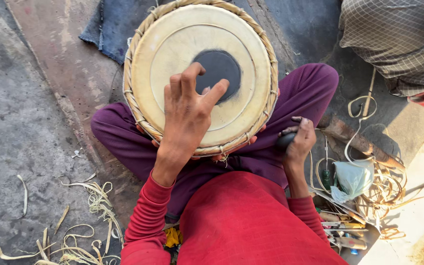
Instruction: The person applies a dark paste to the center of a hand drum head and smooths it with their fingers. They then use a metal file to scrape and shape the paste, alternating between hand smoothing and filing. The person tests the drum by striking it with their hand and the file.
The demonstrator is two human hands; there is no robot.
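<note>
Head view | left hand [187,115] spread on drum [172,44] | right hand [300,140] grips half-hidden dark object [284,141]

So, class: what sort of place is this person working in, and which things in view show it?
Probably an informal drum maker's or repairer's floor workspace. A hand drum rests in the seated person's lap, hide strips litter the bare floor, and hand tools lie beside them.

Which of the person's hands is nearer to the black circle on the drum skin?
Left. The left hand rests on the drum, fingertips at the black circle; the right hand holds a dark object beside the drum.
</note>
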